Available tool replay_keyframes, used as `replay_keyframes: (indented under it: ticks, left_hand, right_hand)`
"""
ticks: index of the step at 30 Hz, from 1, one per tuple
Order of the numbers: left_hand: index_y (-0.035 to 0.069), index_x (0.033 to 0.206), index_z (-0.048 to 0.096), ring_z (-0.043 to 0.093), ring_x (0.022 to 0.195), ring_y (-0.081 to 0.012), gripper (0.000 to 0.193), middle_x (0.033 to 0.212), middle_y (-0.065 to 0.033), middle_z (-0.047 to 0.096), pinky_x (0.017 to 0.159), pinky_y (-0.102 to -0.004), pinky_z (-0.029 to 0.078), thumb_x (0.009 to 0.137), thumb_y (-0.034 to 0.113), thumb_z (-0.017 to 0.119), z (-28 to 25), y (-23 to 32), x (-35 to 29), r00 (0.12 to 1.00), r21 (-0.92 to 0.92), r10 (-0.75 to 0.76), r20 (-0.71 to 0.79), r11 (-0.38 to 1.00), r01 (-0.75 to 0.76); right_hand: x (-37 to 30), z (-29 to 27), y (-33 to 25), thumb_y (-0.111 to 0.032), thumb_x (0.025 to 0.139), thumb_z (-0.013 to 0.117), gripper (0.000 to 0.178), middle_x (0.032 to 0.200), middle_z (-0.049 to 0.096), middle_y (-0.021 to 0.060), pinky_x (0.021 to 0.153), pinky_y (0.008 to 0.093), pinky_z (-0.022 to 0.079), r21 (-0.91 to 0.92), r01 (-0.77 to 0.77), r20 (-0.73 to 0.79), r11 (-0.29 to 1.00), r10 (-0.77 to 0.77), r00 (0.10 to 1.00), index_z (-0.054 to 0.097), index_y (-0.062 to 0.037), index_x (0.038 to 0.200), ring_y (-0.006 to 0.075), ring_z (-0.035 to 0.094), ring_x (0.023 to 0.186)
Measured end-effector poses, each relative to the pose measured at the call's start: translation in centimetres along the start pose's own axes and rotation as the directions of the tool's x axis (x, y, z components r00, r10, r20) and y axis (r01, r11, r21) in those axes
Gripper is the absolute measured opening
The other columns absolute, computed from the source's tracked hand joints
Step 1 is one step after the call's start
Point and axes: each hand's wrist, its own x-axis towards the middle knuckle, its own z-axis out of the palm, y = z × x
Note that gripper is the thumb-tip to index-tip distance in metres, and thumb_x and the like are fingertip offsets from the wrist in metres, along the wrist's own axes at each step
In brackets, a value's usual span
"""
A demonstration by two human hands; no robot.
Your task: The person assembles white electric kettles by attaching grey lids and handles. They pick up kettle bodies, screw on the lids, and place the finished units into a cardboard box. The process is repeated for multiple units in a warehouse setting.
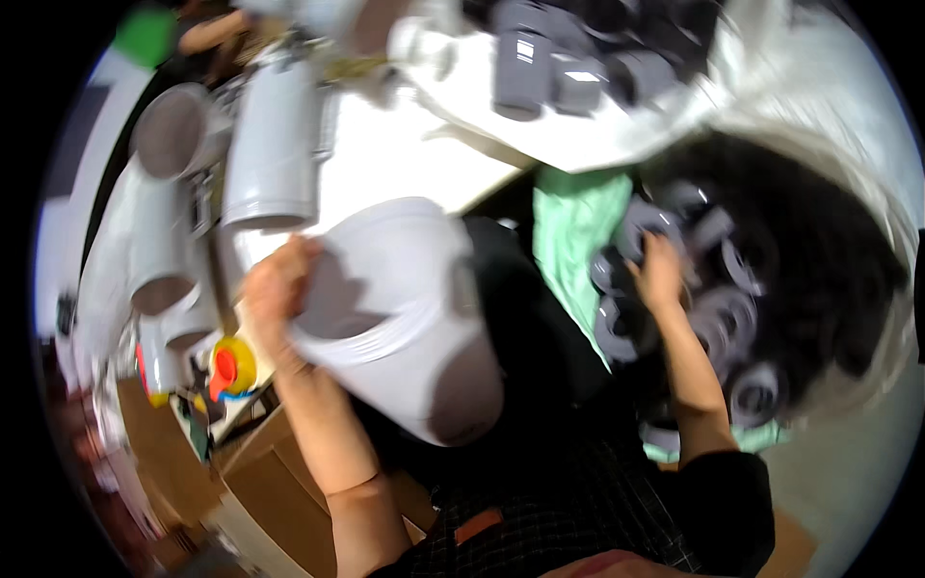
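A large light-grey plastic cylinder, open at one end and banded by ridges near its rim, lies tilted over my lap. At its left rim my left hand is closed, fingers curled over the edge. To the right, my right hand reaches into a big plastic bag of dark-grey round parts. Its thumb and fingers are on a grey ring-shaped part with a hole in the middle; motion blur softens the grip. Several similar grey rings lie around that hand.
More grey cylinders stand on the white table at the left. A plastic bag of dark-grey cylindrical parts sits at the far side. Light-green cloth hangs beside the right bag. Cardboard boxes and a yellow-red item are lower left.
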Motion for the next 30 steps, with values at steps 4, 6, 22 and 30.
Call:
replay_keyframes:
  ticks: [4,6,22,30]
  left_hand:
    - [0.002,0.134,0.056,0.058,0.122,-0.0326,0.079,0.133,-0.0200,0.060,0.115,-0.0464,0.036,0.073,0.045,0.080,2.7,-0.6,0.9,0.984,0.158,-0.127,0.127,0.982,0.107]
    - [0.000,0.155,0.031,0.053,0.134,-0.0369,0.122,0.149,-0.0247,0.047,0.116,-0.0485,0.036,0.065,0.067,0.081,3.3,-0.1,2.1,0.919,0.180,-0.339,0.201,0.935,0.306]
    - [0.005,0.137,0.037,0.047,0.129,-0.0291,0.114,0.136,-0.0186,0.045,0.112,-0.0438,0.038,0.062,0.078,0.082,1.8,0.4,-3.1,0.994,0.153,-0.002,-0.110,0.988,0.019]
    - [0.006,0.105,0.057,0.053,0.085,-0.0299,0.071,0.094,-0.0099,0.056,0.089,-0.0475,0.043,0.055,0.036,0.097,0.8,1.1,-1.6,0.847,0.675,0.358,0.392,0.513,-0.529]
  right_hand:
    - [0.8,-4.8,-6.0,-0.008,0.079,0.083,0.045,0.111,0.057,0.0136,0.095,0.0361,0.047,0.610,0.105,-0.400,0.786,0.191,0.896,0.060,0.0016,0.116,0.0269,0.058,0.102]
    - [2.6,-9.9,-13.7,-0.005,0.079,0.083,0.047,0.118,0.053,0.0081,0.097,0.0339,0.046,0.849,0.295,-0.439,0.439,0.275,0.855,0.058,-0.0010,0.118,0.0210,0.056,0.107]
    - [0.7,-10.9,-30.3,-0.083,0.078,0.063,0.103,0.137,0.051,0.0216,0.112,0.0456,0.042,0.963,0.011,-0.094,-0.270,-0.297,0.950,0.041,-0.0035,0.140,0.0341,0.052,0.130]
    - [2.5,-9.9,-28.0,-0.040,0.065,0.093,0.079,0.119,0.058,0.0122,0.118,0.0588,0.026,0.790,0.613,-0.533,-0.006,-0.500,0.682,0.053,-0.0057,0.124,0.0344,0.055,0.122]
